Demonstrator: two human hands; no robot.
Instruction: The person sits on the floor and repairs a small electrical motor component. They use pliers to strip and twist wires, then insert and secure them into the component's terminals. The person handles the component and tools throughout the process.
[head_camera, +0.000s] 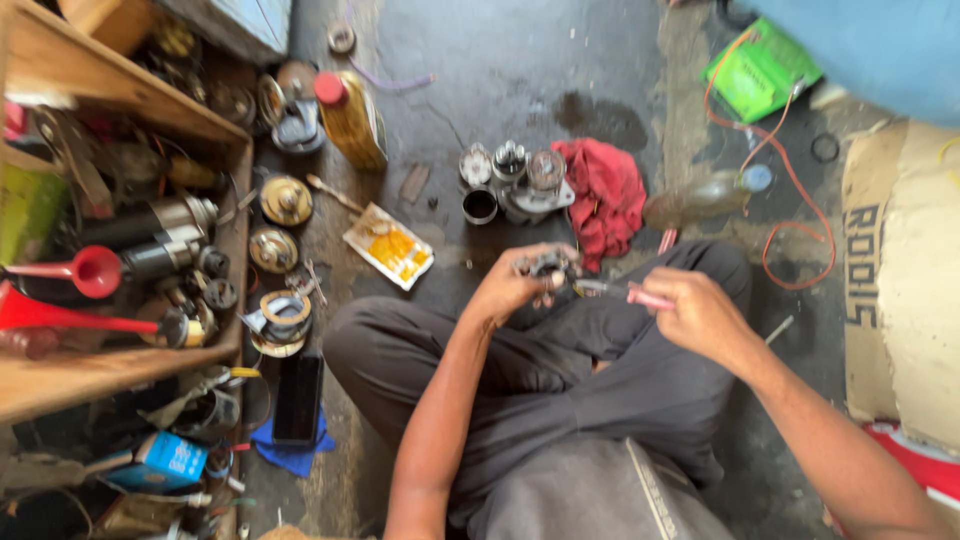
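The left hand (512, 285) is seen closed around a small dark metal part (548, 266), which is held up above the lap, over the grey trousers (560, 370) of the seated person. The right hand (695, 312) is clamped on the pink handle of a screwdriver (625, 292), whose shaft is pointed leftward so that its tip is met by the metal part; the exact point of contact is blurred. On the dark floor just beyond the hands, a cluster of round metal components (515, 180) is set, with a red rag (605, 195) lying touching its right side. Further left, a yellow-and-white packet (390, 247) is laid flat, and a yellow bottle with a red cap (350, 115) is found near the upper edge. A wooden shelf (120, 375) crowded with motor parts and a red funnel (85, 270) is placed at the left. An orange wire (790, 190) is looped across the floor at the right, near a green box (760, 70) and a sheet of cardboard (900, 280).
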